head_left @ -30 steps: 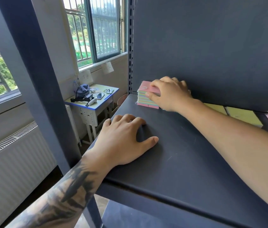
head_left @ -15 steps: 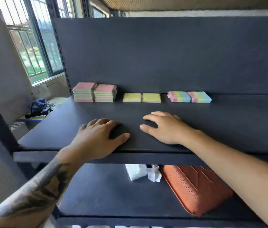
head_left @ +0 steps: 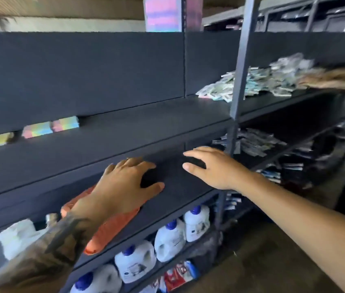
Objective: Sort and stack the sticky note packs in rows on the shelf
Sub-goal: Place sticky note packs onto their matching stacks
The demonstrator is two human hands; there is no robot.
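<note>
Daylit but soft with motion blur, wide-angle bending at edges, shelves' undersides shadowed

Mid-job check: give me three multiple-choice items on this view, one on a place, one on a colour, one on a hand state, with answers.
1. Where do the rainbow-striped sticky note packs sit?
A. at the back of the dark shelf board, on the left
B. on the floor
C. in the right hand

2. What colour are the caps of the white plastic jugs on the bottom shelf?
A. red
B. blue
C. green

3. What is the left hand doing?
A. pinching a pack
B. resting open on the shelf's front edge
C. curled into a fist

Answers: 1 A, the packs lie against the back panel. 2 B, each jug top shows blue. 3 B, the fingers lie spread and hold nothing.
</note>
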